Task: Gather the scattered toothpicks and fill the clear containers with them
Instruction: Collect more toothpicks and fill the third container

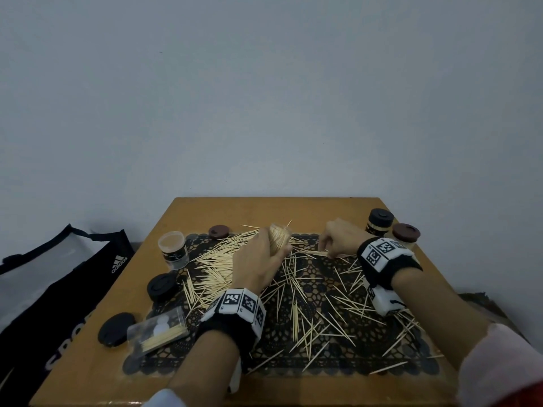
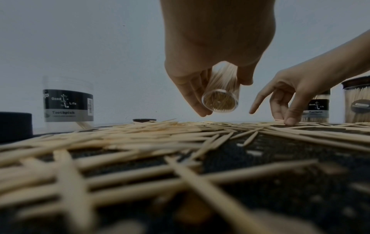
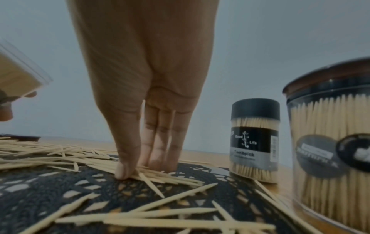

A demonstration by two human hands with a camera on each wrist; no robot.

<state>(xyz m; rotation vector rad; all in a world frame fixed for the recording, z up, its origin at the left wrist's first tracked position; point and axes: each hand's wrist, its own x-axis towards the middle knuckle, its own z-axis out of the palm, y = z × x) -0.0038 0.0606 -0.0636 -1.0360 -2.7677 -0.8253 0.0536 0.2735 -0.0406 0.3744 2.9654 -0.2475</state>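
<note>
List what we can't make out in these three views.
- Head view: the left hand covers most of the held jar, so its fill level is unclear.
- Head view: the right hand's fingertips are too small to count the toothpicks under them.
- Left wrist view: near toothpicks are blurred.
- Right wrist view: the brown-lidded jar is cut off by the right edge, label unreadable.

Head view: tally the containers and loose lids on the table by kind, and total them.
Capped jars: 2 (black-capped jar, brown-capped jar)
Open jars: 2 (standing jar, held jar)
Loose lids: 3 (brown lid, black lid, second black lid)
Flat clear box: 1
Total: 8
</note>
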